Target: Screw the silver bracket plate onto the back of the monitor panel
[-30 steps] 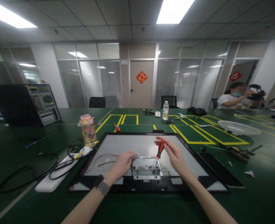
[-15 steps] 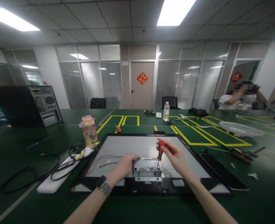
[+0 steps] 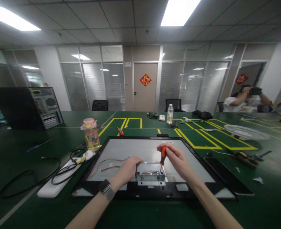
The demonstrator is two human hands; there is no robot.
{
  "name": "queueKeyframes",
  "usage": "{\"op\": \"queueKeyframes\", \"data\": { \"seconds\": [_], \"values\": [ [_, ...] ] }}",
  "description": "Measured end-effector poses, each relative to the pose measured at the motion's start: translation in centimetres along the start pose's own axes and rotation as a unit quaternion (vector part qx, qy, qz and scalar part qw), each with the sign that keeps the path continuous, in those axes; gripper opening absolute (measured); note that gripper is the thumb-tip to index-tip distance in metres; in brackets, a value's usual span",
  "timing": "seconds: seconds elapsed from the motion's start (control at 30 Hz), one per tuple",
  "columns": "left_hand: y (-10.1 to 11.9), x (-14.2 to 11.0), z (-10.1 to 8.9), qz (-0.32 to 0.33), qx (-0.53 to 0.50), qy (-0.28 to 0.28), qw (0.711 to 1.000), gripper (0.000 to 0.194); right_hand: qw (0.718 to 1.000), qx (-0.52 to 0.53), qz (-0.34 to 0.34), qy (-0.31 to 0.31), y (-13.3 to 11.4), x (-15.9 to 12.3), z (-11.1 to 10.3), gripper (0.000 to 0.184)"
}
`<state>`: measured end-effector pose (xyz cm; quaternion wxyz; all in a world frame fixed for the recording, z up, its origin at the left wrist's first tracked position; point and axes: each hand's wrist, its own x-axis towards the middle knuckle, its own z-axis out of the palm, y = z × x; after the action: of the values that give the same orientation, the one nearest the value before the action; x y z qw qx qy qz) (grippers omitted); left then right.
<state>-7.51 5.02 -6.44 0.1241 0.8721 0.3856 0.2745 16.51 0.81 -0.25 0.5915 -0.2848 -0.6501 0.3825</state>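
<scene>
An orange and black screwdriver (image 3: 163,156) stands nearly upright in my right hand (image 3: 176,158), its handle between the thumb and fingers. The tip reaches down to the right part of a metal bracket (image 3: 151,178) with ports. That bracket lies on the back of a flat display panel (image 3: 121,147) with a black frame. My left hand (image 3: 130,167) is closed at the left edge of the bracket, with the fingertips against its upper left corner. Thin wires (image 3: 102,163) run over the panel beside it.
To the left are a white power strip (image 3: 57,184) with black cable, a pink-lided bottle (image 3: 91,135) and a computer case (image 3: 16,108). A second screwdriver (image 3: 120,131) lies behind the panel. A phone-like black slab (image 3: 227,175) and a tape measure-like tool (image 3: 247,158) sit right.
My right hand and the top of the screwdriver have shifted slightly left, while the tip stays at the bracket. My left hand holds its place.
</scene>
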Motion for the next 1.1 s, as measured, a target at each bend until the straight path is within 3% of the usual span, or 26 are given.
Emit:
{"op": "queueKeyframes", "data": {
  "seconds": [0.13,0.27,0.33,0.43,0.6,1.1],
  "values": [
    [0.5,0.0,-0.1,-0.005,-0.004,-0.007,1.0,0.043,0.998,-0.036,0.012,-0.042,-1.5,0.9,-0.1,0.017],
    [0.9,0.0,-0.3,-0.016,0.005,-0.009,1.0,0.042,0.991,-0.065,0.03,-0.111,-1.6,2.0,-0.3,0.024],
    [1.1,0.0,-0.4,-0.018,0.009,-0.012,1.0,0.043,0.996,-0.042,0.02,-0.077,-0.5,2.1,-0.3,0.023],
    [1.1,0.0,-0.3,-0.013,0.009,-0.014,1.0,0.042,0.999,0.026,0.003,0.026,1.3,1.8,-0.2,0.017],
    [1.0,0.0,-0.3,-0.011,0.014,-0.011,1.0,0.043,0.995,0.085,0.045,0.019,1.2,0.9,-0.2,0.026],
    [1.2,-0.1,-0.2,-0.018,0.011,-0.019,1.0,0.04,0.994,0.099,0.036,0.031,0.5,0.2,0.8,0.025]
  ]
}}
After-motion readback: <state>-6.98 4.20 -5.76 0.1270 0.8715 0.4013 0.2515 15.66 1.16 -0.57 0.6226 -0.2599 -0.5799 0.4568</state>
